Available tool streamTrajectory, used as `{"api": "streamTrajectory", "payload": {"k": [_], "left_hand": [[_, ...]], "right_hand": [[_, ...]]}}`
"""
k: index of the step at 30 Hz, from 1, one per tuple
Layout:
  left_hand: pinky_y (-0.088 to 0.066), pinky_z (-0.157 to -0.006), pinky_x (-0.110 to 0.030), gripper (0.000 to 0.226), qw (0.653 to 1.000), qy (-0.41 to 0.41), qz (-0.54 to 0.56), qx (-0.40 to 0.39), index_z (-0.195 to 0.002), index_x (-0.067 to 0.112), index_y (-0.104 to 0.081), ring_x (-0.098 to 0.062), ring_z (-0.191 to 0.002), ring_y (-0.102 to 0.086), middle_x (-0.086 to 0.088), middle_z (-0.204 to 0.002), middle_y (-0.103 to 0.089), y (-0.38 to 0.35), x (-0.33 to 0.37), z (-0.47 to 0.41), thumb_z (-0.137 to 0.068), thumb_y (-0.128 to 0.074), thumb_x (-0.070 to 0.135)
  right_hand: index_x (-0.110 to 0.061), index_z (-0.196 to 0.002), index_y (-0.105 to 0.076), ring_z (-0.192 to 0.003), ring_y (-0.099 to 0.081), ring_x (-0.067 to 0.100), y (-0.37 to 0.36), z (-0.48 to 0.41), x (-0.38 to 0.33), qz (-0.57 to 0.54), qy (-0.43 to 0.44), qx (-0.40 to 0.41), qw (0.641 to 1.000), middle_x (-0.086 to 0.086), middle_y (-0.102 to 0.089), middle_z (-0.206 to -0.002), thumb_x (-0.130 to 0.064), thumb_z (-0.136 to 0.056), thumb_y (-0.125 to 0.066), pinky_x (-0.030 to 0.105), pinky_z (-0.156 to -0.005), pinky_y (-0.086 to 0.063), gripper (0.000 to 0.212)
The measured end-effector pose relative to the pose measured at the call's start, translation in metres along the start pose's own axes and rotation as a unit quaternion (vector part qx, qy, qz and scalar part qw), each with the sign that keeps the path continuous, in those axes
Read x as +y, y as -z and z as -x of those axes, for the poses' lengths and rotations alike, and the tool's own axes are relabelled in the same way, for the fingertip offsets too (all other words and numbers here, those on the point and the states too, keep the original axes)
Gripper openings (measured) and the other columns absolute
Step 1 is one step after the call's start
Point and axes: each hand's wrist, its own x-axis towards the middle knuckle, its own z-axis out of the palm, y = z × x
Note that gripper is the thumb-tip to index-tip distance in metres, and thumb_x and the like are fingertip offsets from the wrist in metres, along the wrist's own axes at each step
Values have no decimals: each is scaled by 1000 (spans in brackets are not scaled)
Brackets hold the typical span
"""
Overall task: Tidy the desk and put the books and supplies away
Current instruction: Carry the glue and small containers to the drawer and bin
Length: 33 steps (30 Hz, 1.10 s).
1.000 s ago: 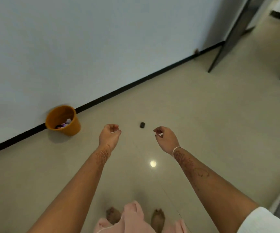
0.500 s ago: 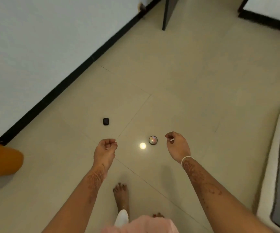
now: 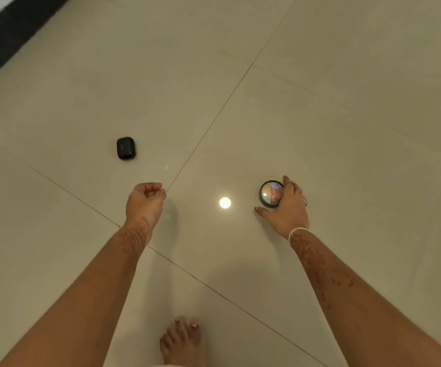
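A small round tin (image 3: pixel 269 193) with a dark rim and a colourful lid lies on the beige tiled floor. My right hand (image 3: pixel 292 210) reaches down to it: a finger lies over its far edge, the thumb sits at its near left, and the palm covers its right side. A small black case (image 3: pixel 126 148) with rounded corners lies on the floor to the upper left. My left hand (image 3: pixel 145 202) hovers above the floor between the two, fingers curled against the thumb. No object shows in it.
A bright light reflection (image 3: pixel 225 202) shines on the tile between my hands. My bare foot (image 3: pixel 182 340) stands at the bottom centre. A black skirting (image 3: pixel 7 35) runs along the wall at the top left.
The view has swung down and closer to the floor, and the orange bin has left the frame. My right hand has dropped from mid-air onto the round tin. The left hand stays curled.
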Motion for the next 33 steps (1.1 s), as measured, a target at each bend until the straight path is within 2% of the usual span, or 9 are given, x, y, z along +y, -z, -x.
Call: {"api": "streamTrajectory", "payload": {"k": [5, 7, 10, 13, 16, 20, 23, 28, 33], "left_hand": [[-52, -90, -36, 22, 1000, 16, 11, 24, -115, 13, -61, -9, -78, -56, 1, -98, -60, 11, -6, -45, -93, -59, 10], [-52, -89, -36, 23, 998, 23, 29, 43, -116, 12, -60, -8, -75, -54, -2, -101, -60, 18, -2, -58, -93, -58, 9], [-52, -90, -37, 22, 997, 22, 40, 55, -113, 13, -60, -10, -77, -55, -6, -108, -61, 22, 2, -76, -92, -57, 7], [-49, -93, -35, 31, 998, 6, 14, 69, -120, 14, -57, -20, -96, -58, -8, -121, -59, 24, 6, -97, -90, -57, 7], [-44, -99, -35, 47, 994, -36, -71, 79, -136, 18, -51, -27, -117, -52, -11, -137, -47, 27, 16, -124, -90, -61, 13], [-29, -116, -37, 66, 980, -82, -182, 27, -150, 35, -34, -34, -140, -29, -12, -157, -17, 28, 29, -158, -92, -65, 24], [-23, -118, -39, 65, 964, -96, -248, -14, -150, 43, -28, -35, -147, -13, -11, -163, 0, 25, 33, -176, -96, -59, 25], [-31, -112, -42, 54, 924, -145, -353, -14, -148, 41, -34, -33, -142, -17, -12, -160, -14, 28, 28, -192, -100, -51, 25], [-39, -106, -38, 56, 931, -186, -313, 1, -146, 32, -43, -31, -130, -38, -13, -145, -33, 35, 28, -189, -94, -63, 23]], "right_hand": [[-1, -141, -37, -134, -36, 32, -26, -7, 1, 44, -23, 109, 993, 15, -33, -147, -44, -72, -79, 40, -106, -35, 91], [0, -130, -46, -124, -45, 33, -27, -12, -4, 30, -17, 127, 991, 14, -41, -137, -38, -72, -80, 41, -98, -42, 78], [-3, -122, -48, -113, -51, 31, -30, -19, -17, -25, -15, 144, 989, 11, -45, -125, -31, -69, -81, 40, -90, -46, 68], [-8, -124, -46, -108, -56, 28, -38, -30, -48, -83, -5, 142, 986, 7, -46, -125, -31, -72, -79, 36, -86, -48, 66], [-13, -128, -45, -104, -60, 27, -49, -43, -87, -107, 28, 134, 985, 3, -48, -128, -32, -74, -77, 37, -84, -50, 66], [-19, -130, -44, -102, -62, 22, -72, -52, -128, -86, 81, 121, 986, -4, -47, -130, -37, -76, -76, 30, -77, -47, 66], [-22, -132, -42, -102, -63, 19, -89, -53, -151, -78, 116, 108, 984, -7, -47, -130, -39, -76, -76, 32, -78, -52, 68], [-22, -133, -42, -99, -62, 14, -103, -59, -173, -67, 159, 85, 981, -8, -46, -129, -39, -76, -77, 27, -76, -52, 69], [-21, -135, -40, -96, -57, 7, -102, -57, -183, -89, 171, 73, 978, -7, -45, -130, -41, -77, -76, 20, -73, -46, 71]]}}
